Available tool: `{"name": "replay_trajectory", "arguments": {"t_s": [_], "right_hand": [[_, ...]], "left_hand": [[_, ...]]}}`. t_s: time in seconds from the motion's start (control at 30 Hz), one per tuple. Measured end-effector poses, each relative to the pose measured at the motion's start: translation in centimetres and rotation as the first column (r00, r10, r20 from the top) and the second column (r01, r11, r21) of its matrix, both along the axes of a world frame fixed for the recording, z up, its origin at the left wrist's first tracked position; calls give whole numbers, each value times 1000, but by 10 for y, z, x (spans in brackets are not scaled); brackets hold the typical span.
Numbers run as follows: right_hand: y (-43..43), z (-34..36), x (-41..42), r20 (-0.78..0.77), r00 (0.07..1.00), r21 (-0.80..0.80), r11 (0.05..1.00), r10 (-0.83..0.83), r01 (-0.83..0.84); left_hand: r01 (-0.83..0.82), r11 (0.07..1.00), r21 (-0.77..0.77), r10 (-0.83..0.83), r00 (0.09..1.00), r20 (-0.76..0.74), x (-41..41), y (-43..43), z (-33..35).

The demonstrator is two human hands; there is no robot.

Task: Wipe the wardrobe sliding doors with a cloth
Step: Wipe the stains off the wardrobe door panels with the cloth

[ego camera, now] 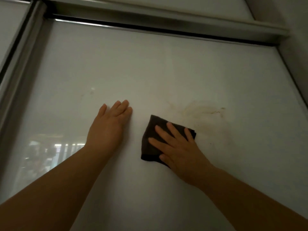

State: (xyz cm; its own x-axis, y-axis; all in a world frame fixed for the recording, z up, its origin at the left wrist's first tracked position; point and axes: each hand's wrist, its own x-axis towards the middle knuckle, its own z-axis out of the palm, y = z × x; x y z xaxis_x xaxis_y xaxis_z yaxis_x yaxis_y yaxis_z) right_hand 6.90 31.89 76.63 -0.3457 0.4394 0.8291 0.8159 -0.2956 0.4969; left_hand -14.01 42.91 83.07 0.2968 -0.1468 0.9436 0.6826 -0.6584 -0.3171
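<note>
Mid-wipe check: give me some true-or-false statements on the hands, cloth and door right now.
1. The right hand presses the cloth flat against the door. True.
2. The left hand holds a second cloth. False: it rests bare and flat on the door.
3. A brownish smear lies on the door up and right of the cloth. True.
4. The cloth is white. False: it is dark brown.

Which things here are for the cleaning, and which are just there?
For the job: white sliding door, brown smudge on it, dark cloth, right hand pressing the cloth flat, left hand flat on the door.
Just there: top track, neighbouring door on the left, wall on the right.
</note>
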Motion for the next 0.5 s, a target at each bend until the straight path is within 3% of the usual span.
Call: {"name": "replay_trajectory", "arguments": {"t_s": [0.07,0.2,0.27,0.33,0.5], "right_hand": [[-14,10,22,-73,997,24,1000,-18,20],[-23,75,39,-410,912,149,987,2,65],[-13,102,20,-471,882,151,987,19,60],[-1,107,-3,-448,893,152,988,42,30],[4,68,-10,-224,973,108,994,53,-29]], "left_hand": [[-30,1000,-2,30,1000,-9,-2,2,1],[-40,999,-10,39,999,-12,3,0,2],[-18,1000,-26,18,1000,21,7,-2,2],[-37,999,-35,39,999,37,11,-5,2],[-116,983,-142,125,991,51,21,-4,-4]]}}
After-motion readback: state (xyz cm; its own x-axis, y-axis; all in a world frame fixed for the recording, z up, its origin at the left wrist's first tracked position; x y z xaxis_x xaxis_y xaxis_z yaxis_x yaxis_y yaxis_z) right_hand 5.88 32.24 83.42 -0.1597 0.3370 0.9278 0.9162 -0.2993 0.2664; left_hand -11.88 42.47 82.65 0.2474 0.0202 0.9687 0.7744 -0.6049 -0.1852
